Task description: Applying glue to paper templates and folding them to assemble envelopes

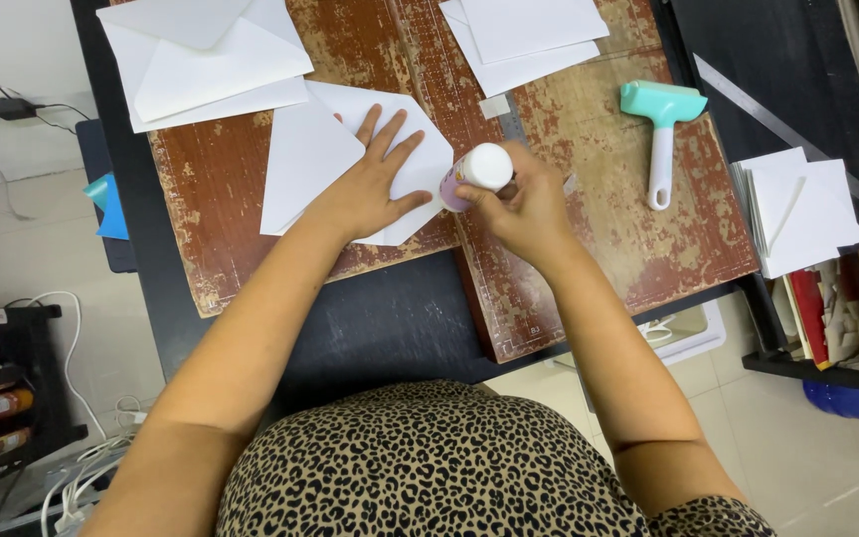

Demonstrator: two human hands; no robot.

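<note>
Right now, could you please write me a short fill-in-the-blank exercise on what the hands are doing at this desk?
1. The left hand lies flat on a folded sheet of white ____.
2. The right hand holds a glue stick with a ____ cap.
3. The teal roller has a white ____.
4. The roller lies on the worn ____ cutting mat.

Missing words: paper; white; handle; brown

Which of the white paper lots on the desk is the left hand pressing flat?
The half-folded envelope at centre, under the left hand; the other stacks lie untouched.
</note>
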